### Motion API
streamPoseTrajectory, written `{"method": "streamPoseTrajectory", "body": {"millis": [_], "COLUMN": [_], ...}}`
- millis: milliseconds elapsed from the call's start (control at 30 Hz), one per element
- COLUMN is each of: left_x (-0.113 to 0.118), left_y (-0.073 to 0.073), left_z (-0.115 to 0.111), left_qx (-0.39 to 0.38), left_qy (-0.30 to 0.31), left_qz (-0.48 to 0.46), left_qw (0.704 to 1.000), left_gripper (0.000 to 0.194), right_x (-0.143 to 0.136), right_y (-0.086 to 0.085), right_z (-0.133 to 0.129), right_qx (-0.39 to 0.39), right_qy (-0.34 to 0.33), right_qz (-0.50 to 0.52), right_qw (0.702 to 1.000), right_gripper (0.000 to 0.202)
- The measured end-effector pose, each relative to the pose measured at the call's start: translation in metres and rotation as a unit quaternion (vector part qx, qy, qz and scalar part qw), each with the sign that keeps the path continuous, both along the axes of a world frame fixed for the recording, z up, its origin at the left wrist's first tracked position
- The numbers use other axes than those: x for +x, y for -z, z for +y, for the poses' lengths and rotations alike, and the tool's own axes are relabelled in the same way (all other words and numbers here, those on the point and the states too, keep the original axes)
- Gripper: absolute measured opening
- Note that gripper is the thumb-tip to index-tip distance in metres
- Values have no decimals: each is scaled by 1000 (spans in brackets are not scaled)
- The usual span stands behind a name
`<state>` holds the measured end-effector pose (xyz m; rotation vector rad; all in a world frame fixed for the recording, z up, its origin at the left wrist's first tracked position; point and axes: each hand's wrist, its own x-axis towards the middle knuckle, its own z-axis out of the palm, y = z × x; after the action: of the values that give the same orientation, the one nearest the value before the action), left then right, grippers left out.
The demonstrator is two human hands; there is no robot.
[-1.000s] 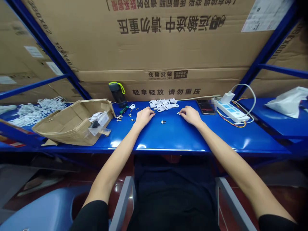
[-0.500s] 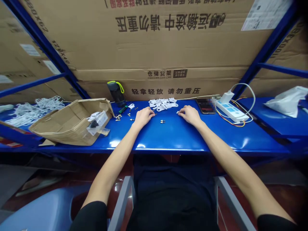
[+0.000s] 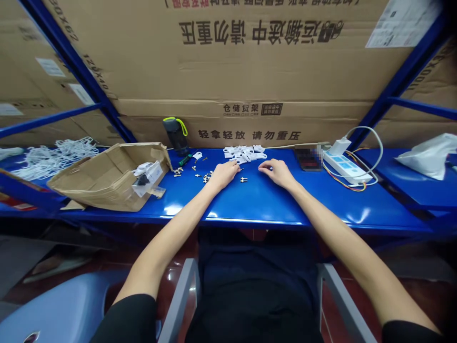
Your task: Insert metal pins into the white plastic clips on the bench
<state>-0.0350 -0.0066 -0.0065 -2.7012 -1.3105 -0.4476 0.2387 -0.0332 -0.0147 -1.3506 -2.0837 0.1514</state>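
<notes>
My left hand rests over the blue tabletop with its fingers closed; a small thin metal pin sticks out at the fingertips. My right hand is just to the right, thumb and fingers pinched together. What it holds, if anything, is too small to make out. Between and in front of the hands lies a small two-pin plug insert. Behind them is a pile of white plastic housings. Several small brass-and-white pieces lie left of my left hand, and more show beside its wrist.
An open cardboard box with small packets stands at left, a dark bottle behind it. White cords lie at far left. At right are a phone, a power strip with cables and a white bag.
My left hand has moved right, uncovering small brass pieces by its wrist. The right hand has drawn slightly left, so the hands are closer together. The view has shifted a little.
</notes>
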Motion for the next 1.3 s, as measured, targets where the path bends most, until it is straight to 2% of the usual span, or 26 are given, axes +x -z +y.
{"method": "streamPoseTrajectory", "body": {"millis": [100,200,400,567,767,1133,1300], "left_x": [0,-2,2,13,14,16,16], "left_y": [4,5,-1,2,-1,-4,-4], "left_z": [1,1,-3,-4,-6,-9,-10], "left_qx": [2,-23,-79,-121,-151,-165,-161], "left_qy": [5,16,98,153,137,129,123], "left_qz": [-16,-75,-215,-272,-323,-340,-345], "left_qw": [1000,997,969,942,924,917,917], "left_gripper": [28,28,30,29,30,32,29], "right_x": [-3,-8,-21,-23,-22,-26,-24], "right_y": [1,0,-5,-5,-6,-12,-8], "right_z": [-1,-4,-9,-11,-14,-19,-16], "right_qx": [5,18,46,56,58,28,56], "right_qy": [-24,-57,-83,-98,-104,-89,-101], "right_qz": [23,59,143,170,194,199,205], "right_qw": [999,996,985,979,974,976,972], "right_gripper": [16,17,23,29,32,32,29]}}
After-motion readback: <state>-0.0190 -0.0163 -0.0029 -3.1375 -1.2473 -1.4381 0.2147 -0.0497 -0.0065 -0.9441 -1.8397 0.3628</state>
